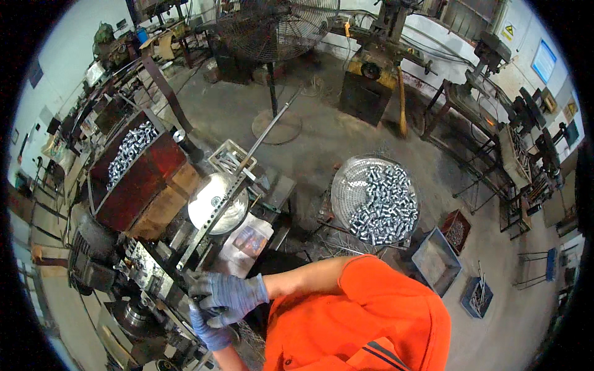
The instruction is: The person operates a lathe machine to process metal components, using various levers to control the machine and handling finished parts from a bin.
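My right hand (234, 297), in a grey-blue knit glove, reaches left across my orange-clad front to the machine bed. Its fingers are bent and closed around something too small to make out. Just below it, my left hand (209, 331) wears a bluish glove, its fingers pressed together and partly covered by the right hand. Both hands are close together beside a metal machine block (148, 269). A long metal bar with holes (213, 224) slants away from them, passing over a shiny round dish (207, 201). Below the hands' left side is a round chuck (135, 314).
A red bin (145, 191) of short metal sleeves stands at left. To the right, a perforated round tray (343, 185) carries many shiny metal cylinders (387, 207). A printed sheet (247, 241) lies beside the dish. Blue-grey trays (436, 263) and a large fan (272, 28) stand around.
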{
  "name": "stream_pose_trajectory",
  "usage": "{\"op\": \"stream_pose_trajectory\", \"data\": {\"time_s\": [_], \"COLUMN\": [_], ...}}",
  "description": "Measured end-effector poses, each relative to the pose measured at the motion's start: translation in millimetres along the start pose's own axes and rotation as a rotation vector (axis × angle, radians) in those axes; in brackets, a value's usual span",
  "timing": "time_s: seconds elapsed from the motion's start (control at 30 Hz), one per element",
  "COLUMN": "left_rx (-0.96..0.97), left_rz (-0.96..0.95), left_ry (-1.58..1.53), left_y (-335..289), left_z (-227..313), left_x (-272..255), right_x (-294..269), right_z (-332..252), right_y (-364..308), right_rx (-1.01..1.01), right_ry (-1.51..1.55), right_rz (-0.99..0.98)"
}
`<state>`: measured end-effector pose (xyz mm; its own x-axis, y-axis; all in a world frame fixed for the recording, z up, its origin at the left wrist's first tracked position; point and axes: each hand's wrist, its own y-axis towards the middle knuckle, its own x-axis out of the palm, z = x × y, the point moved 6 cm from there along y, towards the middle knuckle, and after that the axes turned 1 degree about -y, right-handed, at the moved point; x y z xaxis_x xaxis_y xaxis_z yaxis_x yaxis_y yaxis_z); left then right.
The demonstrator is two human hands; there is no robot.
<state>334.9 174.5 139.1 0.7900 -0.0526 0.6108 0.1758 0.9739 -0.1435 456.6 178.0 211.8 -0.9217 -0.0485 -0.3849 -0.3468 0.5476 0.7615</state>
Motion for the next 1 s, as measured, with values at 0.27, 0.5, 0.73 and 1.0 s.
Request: {"op": "stream_pose_trajectory", "data": {"time_s": [0.27, 0.5, 0.73, 1.0], "left_rx": [0.108, 0.07, 0.117, 0.166], "left_rz": [0.112, 0.157, 0.147, 0.071], "left_ry": [0.467, -0.073, -0.118, 0.107], "left_y": [-1, -6, 0, -8], "left_z": [17, 11, 7, 29], "left_x": [-3, -6, 0, 10], "right_x": [18, 11, 15, 5], "right_z": [7, 8, 6, -16], "right_y": [-2, 1, 0, 16], "right_rx": [0.109, 0.139, 0.052, -0.007], "right_ry": [-0.074, 0.187, 0.104, 0.009], "right_rz": [-0.255, 0.029, 0.037, -0.007]}}
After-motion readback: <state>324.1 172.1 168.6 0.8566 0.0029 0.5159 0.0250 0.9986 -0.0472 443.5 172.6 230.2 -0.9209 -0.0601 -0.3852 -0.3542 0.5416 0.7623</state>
